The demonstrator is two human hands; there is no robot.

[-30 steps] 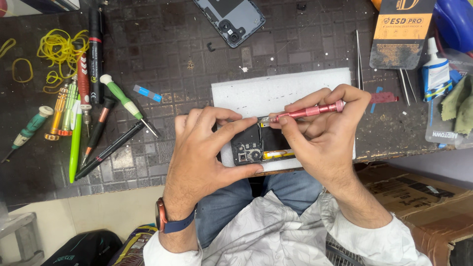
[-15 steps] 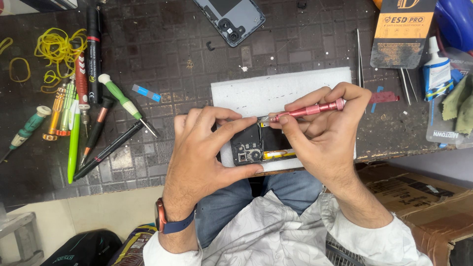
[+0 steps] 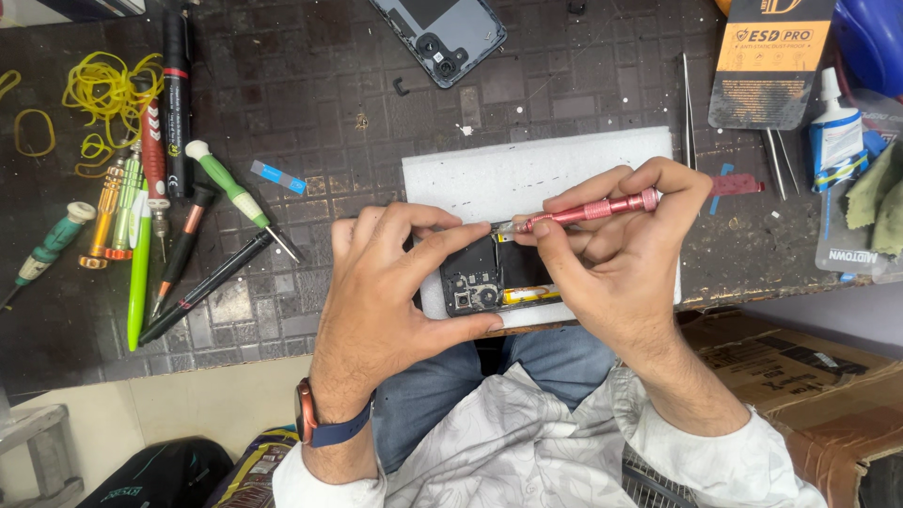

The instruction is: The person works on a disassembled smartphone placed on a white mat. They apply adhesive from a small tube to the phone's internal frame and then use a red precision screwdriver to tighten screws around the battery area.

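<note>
Head view:
Left hand: Your left hand (image 3: 386,287) was curled around the left end of the open phone (image 3: 494,277). Your thumb pressed its near edge and your fingers pressed its far edge, holding it tight.
Right hand: Your right hand (image 3: 625,254) was closed on the pink screwdriver (image 3: 588,209). The tip pointed left and touched the top edge of the phone.
Phone: It lay flat on the white foam pad (image 3: 527,169), at the near edge of the dark mat (image 3: 329,85), right in front of you. You could see its insides.
Left side: Many screwdrivers (image 3: 226,188) and pens lay in a row, with yellow rubber bands (image 3: 108,94) behind them.
Far side: A phone back cover (image 3: 442,33) lay at the top.
Right side: Tweezers (image 3: 689,113) and a small glue bottle (image 3: 835,127) sat near the pad.
</note>
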